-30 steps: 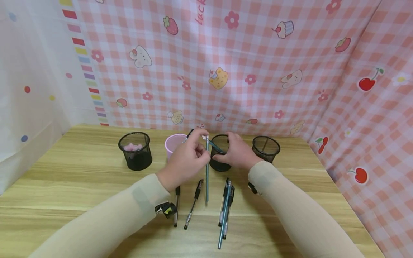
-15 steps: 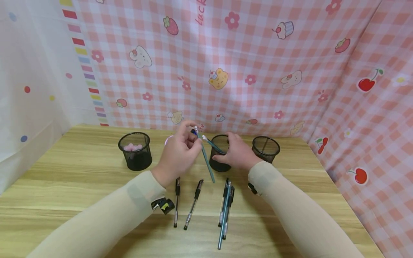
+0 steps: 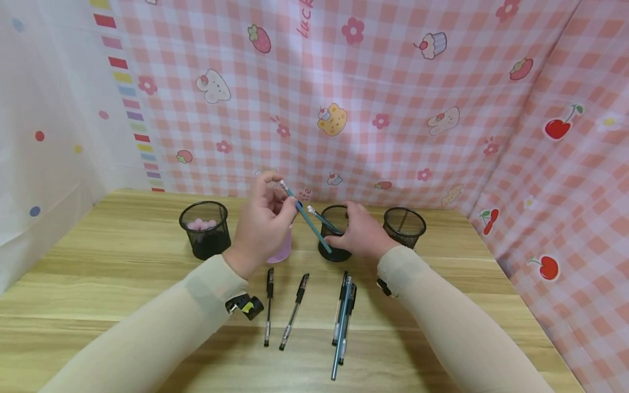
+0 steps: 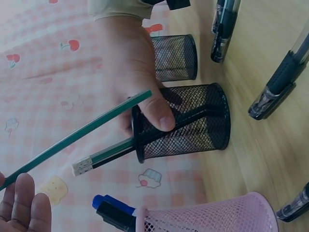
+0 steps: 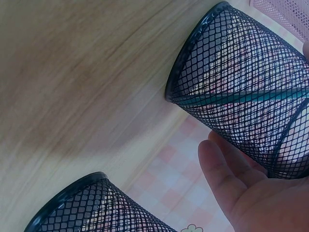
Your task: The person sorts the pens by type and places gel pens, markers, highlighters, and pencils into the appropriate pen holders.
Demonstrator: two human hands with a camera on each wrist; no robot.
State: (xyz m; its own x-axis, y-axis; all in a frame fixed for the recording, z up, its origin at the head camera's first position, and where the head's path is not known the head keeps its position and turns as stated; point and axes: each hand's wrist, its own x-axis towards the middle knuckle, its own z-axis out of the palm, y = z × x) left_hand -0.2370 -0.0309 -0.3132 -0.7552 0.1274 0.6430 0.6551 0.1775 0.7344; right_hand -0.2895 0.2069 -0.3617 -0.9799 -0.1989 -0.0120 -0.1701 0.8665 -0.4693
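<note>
My left hand (image 3: 262,221) pinches a teal pencil (image 3: 309,219) near its white eraser end. The pencil slants down to the right, its lower end overlapping the middle black mesh pen holder (image 3: 340,255) in the head view. With the thumb on the near side, my right hand (image 3: 363,232) grips that pen holder by its upper part. Inside it leans another pencil (image 4: 111,152), its dotted white eraser sticking out past the rim. Partly behind the left hand stands a pink mesh pen holder (image 3: 280,254), with a blue-capped pen (image 4: 112,203) and a black one in it.
Two black pens (image 3: 268,308) lie apart on the wooden table (image 3: 123,300). Right of them, two more pens lie bunched with a teal pencil (image 3: 339,341). A black mesh holder (image 3: 212,243) with pink balls stands left, another black mesh holder (image 3: 404,236) right.
My left hand has moved left and up, tilting the pencil from upright to a slant and bringing its lower end over toward the middle pen holder. My right hand has stayed put.
</note>
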